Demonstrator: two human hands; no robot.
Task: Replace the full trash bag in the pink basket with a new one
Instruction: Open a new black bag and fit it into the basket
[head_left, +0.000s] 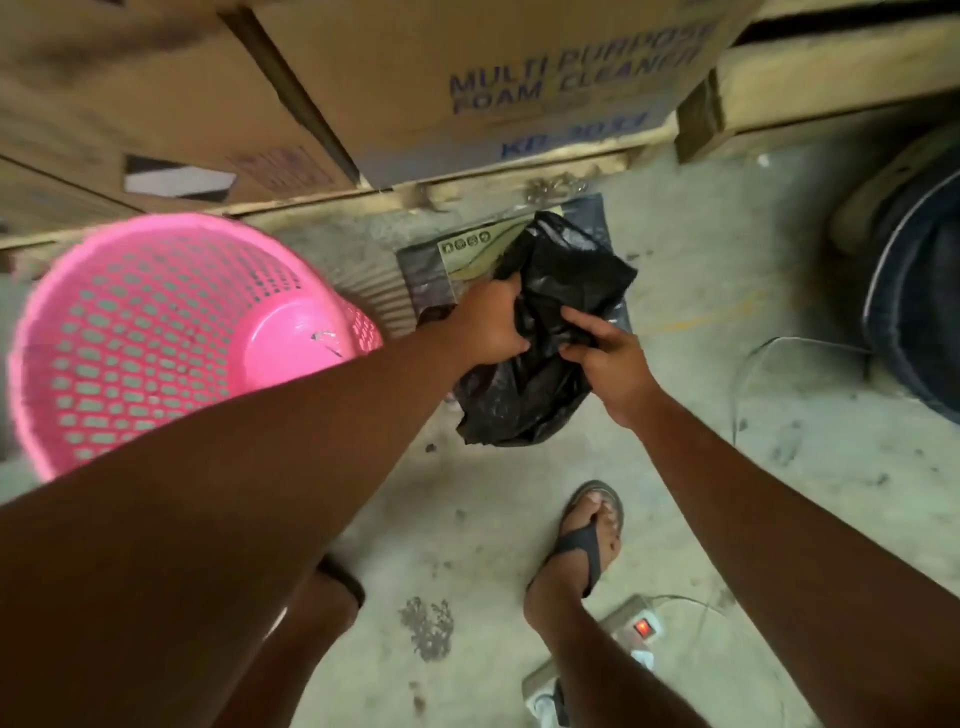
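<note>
The pink perforated basket (156, 332) stands at the left with no bag in it, its solid bottom showing. To its right a black trash bag (545, 364) hangs crumpled over the concrete floor. My left hand (488, 327) grips the bag's upper left part. My right hand (608, 364) pinches the bag's right side, with the fingers closed into the plastic. Both forearms reach forward from the bottom of the view. A flat pack of bags with a printed label (467, 249) lies on the floor just behind the black bag.
Cardboard boxes (519, 78) sit on a wooden pallet along the back. A dark round object (919, 291) lies at the right. A power strip with a lit red switch (641, 626) and its cable lie by my sandalled right foot (587, 540).
</note>
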